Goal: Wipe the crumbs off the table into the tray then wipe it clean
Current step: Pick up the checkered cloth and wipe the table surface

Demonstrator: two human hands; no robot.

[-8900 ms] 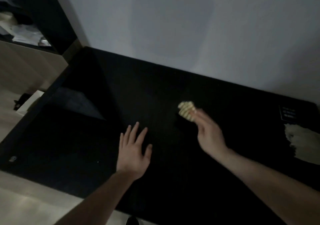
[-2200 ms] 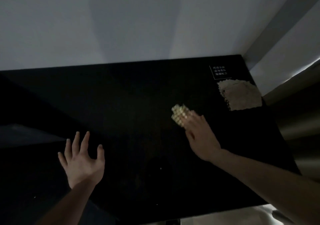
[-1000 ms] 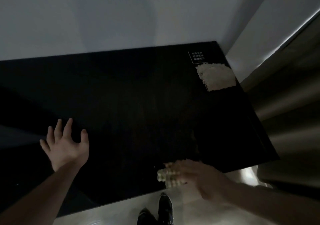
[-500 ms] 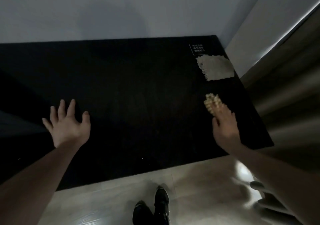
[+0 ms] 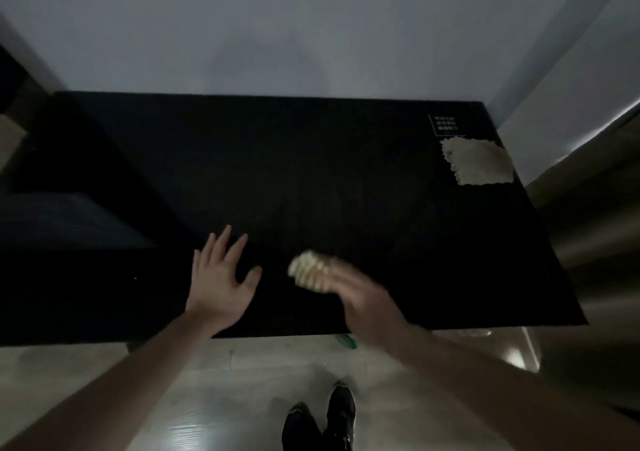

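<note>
- Cloth [image 5: 310, 274], pale and bunched, sits on the black table [image 5: 311, 173] near its front edge, roughly midway along it, pressed under the fingers of the right hand [image 5: 363, 301].
- Right hand is blurred; its fingers curl over the cloth and seem to grip it, though how tightly I cannot tell.
- Left hand [image 5: 220, 277] lies flat and spread on the table just to the left of the cloth, holding nothing, apparently as a brace.
- Between the two hands is only a narrow strip of dark tabletop, so the cloth is in the right hand's charge and the left is the nearer free one.
- No tray shows anywhere, and crumbs are too small to make out on the dark surface.
- A second pale cloth [image 5: 476, 163] lies flat at the far right corner, well apart from both hands, beside a small printed label [image 5: 447, 124].
- Judging by this, the wiping is under way, and any sweep towards the front edge is short from here.
</note>
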